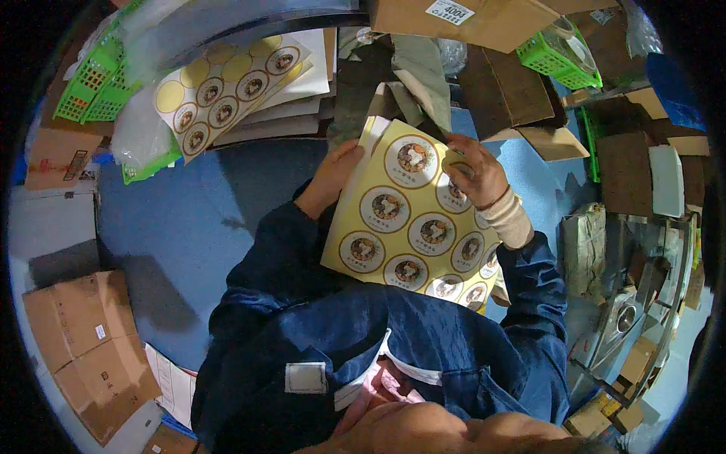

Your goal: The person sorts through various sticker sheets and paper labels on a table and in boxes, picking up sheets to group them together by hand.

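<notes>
My left hand (pixel 334 175) grips the upper left edge of a stack of yellow sheets bearing round printed stickers (pixel 391 211), held tilted in front of my chest. At the upper right edge of the same sheets, the fingers of my right hand (pixel 476 173) are bent around a sticker, with the thumb over the printed face; a beige cuff circles that wrist. White sheet edges show beside my left fingers. Another sticker sheet (pixel 227 93), with several bare yellow circles, lies on a paper pile at the upper left.
Behind the sheets is grey-green crumpled wrapping (pixel 422 68). Green plastic baskets (pixel 93 85) stand at the upper left, another basket (pixel 558 57) at the upper right. Cardboard boxes (pixel 91 346) lie at the lower left, and an open carton (pixel 510 91) sits right of the wrapping. A metal rack (pixel 672 284) stands far right.
</notes>
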`<act>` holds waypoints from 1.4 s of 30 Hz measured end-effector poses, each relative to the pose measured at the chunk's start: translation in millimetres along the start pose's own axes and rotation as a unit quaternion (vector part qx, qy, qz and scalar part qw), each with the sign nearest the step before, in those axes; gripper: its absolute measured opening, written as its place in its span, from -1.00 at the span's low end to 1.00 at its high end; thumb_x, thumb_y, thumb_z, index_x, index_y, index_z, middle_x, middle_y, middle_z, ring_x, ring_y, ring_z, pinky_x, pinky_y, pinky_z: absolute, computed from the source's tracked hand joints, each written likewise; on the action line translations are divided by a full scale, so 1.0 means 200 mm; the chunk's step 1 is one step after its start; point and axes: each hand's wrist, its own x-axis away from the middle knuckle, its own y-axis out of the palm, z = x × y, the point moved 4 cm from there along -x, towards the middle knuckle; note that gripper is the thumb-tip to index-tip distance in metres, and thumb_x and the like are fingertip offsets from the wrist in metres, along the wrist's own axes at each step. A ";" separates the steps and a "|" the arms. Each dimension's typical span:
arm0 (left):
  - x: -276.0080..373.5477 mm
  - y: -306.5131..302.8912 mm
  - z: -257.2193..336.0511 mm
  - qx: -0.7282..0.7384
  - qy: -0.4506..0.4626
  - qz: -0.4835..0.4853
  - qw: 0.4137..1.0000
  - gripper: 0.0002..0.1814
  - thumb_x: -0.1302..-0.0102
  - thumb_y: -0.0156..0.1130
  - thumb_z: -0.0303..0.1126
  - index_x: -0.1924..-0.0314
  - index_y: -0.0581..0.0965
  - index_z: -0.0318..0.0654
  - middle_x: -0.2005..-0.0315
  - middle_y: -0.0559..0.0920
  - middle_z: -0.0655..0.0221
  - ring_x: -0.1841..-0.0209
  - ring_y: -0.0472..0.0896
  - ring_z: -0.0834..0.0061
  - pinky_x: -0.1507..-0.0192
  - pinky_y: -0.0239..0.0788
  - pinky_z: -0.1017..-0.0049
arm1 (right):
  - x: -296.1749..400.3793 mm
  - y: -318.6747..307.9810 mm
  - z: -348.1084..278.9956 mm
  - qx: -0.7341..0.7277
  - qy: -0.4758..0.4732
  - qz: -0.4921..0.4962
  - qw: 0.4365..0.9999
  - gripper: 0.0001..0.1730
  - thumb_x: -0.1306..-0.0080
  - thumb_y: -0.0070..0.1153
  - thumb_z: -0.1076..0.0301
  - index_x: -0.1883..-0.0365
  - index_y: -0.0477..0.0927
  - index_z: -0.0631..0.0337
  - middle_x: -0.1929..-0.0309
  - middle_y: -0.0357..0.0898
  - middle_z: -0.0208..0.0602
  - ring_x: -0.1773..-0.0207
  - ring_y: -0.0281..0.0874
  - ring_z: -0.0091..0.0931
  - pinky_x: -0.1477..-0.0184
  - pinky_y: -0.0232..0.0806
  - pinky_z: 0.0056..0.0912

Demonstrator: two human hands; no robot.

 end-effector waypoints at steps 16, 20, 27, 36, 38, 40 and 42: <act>-0.04 -0.02 0.03 -0.174 0.081 0.014 0.981 -0.40 -0.16 0.21 -0.56 -0.21 0.27 -0.30 0.01 0.48 0.25 0.05 0.49 0.53 0.05 0.36 0.54 | 0.13 -0.22 -0.64 -0.246 -0.156 -0.154 0.944 -0.77 -0.05 0.25 0.41 0.32 0.50 0.16 0.44 0.50 -0.32 0.44 0.45 -0.28 0.45 0.28 -0.27; -0.04 0.00 0.00 -0.137 0.061 0.024 0.988 -0.44 -0.19 0.19 -0.54 -0.20 0.29 -0.31 -0.01 0.47 0.26 0.01 0.47 0.52 0.00 0.35 0.52 | 0.15 -0.21 -0.62 -0.254 -0.154 -0.149 0.943 -0.80 -0.09 0.22 0.40 0.32 0.50 0.16 0.46 0.48 -0.31 0.45 0.45 -0.29 0.46 0.27 -0.25; -0.03 -0.02 -0.02 -0.010 0.025 -0.003 1.000 -0.59 -0.20 0.15 -0.57 -0.08 0.38 -0.29 0.07 0.51 0.35 0.08 0.50 0.57 0.07 0.40 0.55 | 0.12 -0.17 -0.51 -0.239 -0.067 -0.154 0.956 -0.65 -0.10 0.17 0.41 0.11 0.48 0.20 0.25 0.54 -0.18 0.24 0.54 -0.24 0.22 0.38 -0.29; -0.06 -0.06 -0.02 -0.065 -0.044 -0.055 0.995 -0.78 -0.21 0.20 -0.48 0.13 0.54 -0.31 0.36 0.63 0.41 0.34 0.58 0.62 0.32 0.43 0.62 | -0.02 0.02 -0.31 -0.388 0.045 -0.142 0.910 -0.47 -0.10 0.16 0.40 -0.07 0.38 0.27 0.02 0.47 -0.13 -0.02 0.48 -0.33 0.00 0.36 -0.39; -0.04 0.00 0.06 -0.097 -0.028 -0.033 0.994 -0.78 -0.21 0.20 -0.47 0.13 0.55 -0.31 0.36 0.63 0.40 0.35 0.58 0.63 0.32 0.43 0.62 | -0.11 -0.03 -0.31 -0.269 -0.164 -0.091 0.945 -0.40 -0.08 0.18 0.38 -0.11 0.34 0.30 -0.04 0.42 -0.12 -0.07 0.43 -0.30 -0.04 0.34 -0.37; 0.02 0.10 0.16 -0.107 -0.013 0.027 0.994 -0.78 -0.20 0.20 -0.48 0.13 0.56 -0.30 0.34 0.64 0.38 0.37 0.57 0.65 0.31 0.43 0.61 | -0.09 0.00 -0.19 -0.067 -0.152 -0.113 0.980 -0.35 -0.04 0.20 0.42 -0.13 0.31 0.26 0.01 0.43 -0.15 -0.04 0.45 -0.31 -0.04 0.34 -0.39; -0.01 0.04 0.12 -0.089 -0.030 0.045 0.995 -0.80 -0.18 0.20 -0.50 0.15 0.57 -0.30 0.35 0.64 0.40 0.37 0.56 0.67 0.31 0.43 0.61 | -0.08 0.02 -0.09 -0.100 -0.037 -0.117 0.987 -0.34 -0.04 0.17 0.35 -0.14 0.29 0.27 -0.03 0.41 -0.09 -0.05 0.42 -0.22 -0.03 0.33 -0.34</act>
